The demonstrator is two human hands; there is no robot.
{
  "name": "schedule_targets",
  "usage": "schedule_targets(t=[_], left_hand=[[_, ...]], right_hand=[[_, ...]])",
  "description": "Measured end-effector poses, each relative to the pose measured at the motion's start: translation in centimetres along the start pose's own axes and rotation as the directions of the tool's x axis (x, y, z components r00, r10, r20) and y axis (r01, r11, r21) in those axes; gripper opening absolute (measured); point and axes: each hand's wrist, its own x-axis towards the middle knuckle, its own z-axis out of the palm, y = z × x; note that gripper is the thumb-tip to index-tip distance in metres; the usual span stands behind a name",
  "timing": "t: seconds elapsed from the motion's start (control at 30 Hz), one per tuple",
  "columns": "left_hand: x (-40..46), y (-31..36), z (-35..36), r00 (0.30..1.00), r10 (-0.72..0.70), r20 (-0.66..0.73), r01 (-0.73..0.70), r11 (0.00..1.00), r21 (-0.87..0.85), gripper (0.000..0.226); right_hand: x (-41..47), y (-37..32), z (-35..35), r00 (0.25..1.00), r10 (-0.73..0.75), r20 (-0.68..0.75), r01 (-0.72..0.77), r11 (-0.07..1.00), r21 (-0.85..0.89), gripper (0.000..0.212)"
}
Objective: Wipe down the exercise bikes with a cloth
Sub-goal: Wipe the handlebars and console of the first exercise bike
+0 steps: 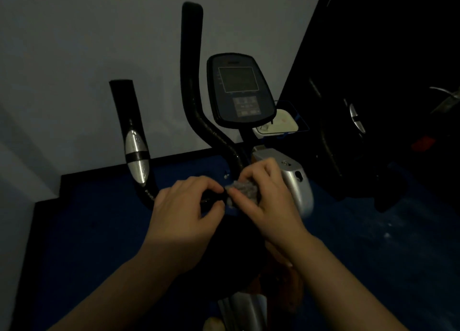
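Observation:
An exercise bike stands in front of me in dim light, with black handlebars [196, 111], a silver-banded left grip [136, 156] and a dark console [240, 91]. My left hand [189, 213] curls round the black handlebar bar low at the centre. Right beside it, my right hand [263, 196] holds a small grey cloth [242, 188] bunched against the same bar, close to the silver stem housing [296, 181]. The bar between my hands is mostly hidden by fingers.
A pale wall is behind the bike, and blue floor [99, 231] lies below. A large black machine [373, 94] stands close on the right. A white box [281, 124] sits behind the console. The bike's frame [244, 308] is under my arms.

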Motion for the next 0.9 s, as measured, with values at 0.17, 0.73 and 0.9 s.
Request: schedule_targets(t=[0.17,0.73,0.9], left_hand=[[-0.1,0.2,-0.1,0.999,-0.03,-0.042,0.027,0.996,-0.082,0.019],[-0.1,0.5,-0.1,0.994,-0.101,-0.034,0.096,0.988,-0.122,0.014],[0.5,0.6,-0.4,0.989,-0.077,-0.123,0.061,0.99,-0.126,0.012]], right_hand=[[-2.6,-0.3,0.7,0.985,0.056,-0.165,-0.032,0.989,0.143,0.015],[4.2,-0.8,-0.1,0.996,-0.03,-0.083,0.03,1.0,0.0,0.019],[0.4,0.2,-0.4,1.0,0.024,-0.019,-0.021,0.986,0.166,0.019]])
